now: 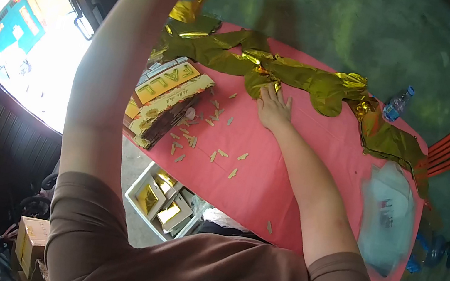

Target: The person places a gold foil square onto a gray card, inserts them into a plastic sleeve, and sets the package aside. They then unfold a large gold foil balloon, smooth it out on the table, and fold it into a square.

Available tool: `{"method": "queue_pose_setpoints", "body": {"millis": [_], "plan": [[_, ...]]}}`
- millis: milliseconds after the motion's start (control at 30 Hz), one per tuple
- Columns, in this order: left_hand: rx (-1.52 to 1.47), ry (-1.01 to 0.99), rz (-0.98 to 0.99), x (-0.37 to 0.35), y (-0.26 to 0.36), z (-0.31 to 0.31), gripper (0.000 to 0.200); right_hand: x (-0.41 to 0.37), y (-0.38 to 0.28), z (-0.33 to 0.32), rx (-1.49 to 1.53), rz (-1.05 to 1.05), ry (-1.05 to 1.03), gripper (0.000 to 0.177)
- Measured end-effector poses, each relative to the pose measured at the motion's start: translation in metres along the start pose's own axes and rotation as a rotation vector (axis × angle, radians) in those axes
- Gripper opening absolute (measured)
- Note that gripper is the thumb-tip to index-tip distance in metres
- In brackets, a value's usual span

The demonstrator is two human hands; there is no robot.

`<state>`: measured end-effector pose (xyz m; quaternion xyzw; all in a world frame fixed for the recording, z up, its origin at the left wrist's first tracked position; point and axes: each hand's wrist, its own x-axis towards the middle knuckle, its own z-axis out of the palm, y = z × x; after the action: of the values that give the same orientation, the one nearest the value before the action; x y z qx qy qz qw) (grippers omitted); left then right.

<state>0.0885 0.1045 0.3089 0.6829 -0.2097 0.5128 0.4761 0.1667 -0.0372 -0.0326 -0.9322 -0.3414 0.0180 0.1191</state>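
A long, crumpled strip of gold foil (301,75) lies along the far edge of the pink-covered table (320,138). My right hand (275,108) rests palm down near its middle, fingers spread, with the fingertips on the foil's near edge. My left arm (110,73) stretches up past the top of the view, so the left hand is out of sight. Close to that raised forearm, the left end of the foil rises off the table and leaves the frame. Beside my left arm stands a stack of printed signs (171,87), the top one reading "FALL".
Small tan cut-out pieces (192,141) are scattered on the table. A clear bottle (399,103) stands by the far right edge, and a plastic bag (387,218) lies at right. Below is a white bin (136,188) with gold-faced items; a cardboard box (34,230) sits lower left.
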Motion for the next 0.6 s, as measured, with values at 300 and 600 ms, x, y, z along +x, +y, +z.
{"method": "queue_pose_setpoints", "body": {"millis": [300, 600], "plan": [[-0.148, -0.259, -0.369, -0.095, 0.006, 0.038, 0.013, -0.012, 0.016, -0.008, 0.123, -0.083, 0.208, 0.062], [0.075, -0.834, -0.098, -0.229, 0.055, 0.094, 0.011, -0.037, 0.151, -0.02, 1.208, 0.144, 0.283, 0.029]]}}
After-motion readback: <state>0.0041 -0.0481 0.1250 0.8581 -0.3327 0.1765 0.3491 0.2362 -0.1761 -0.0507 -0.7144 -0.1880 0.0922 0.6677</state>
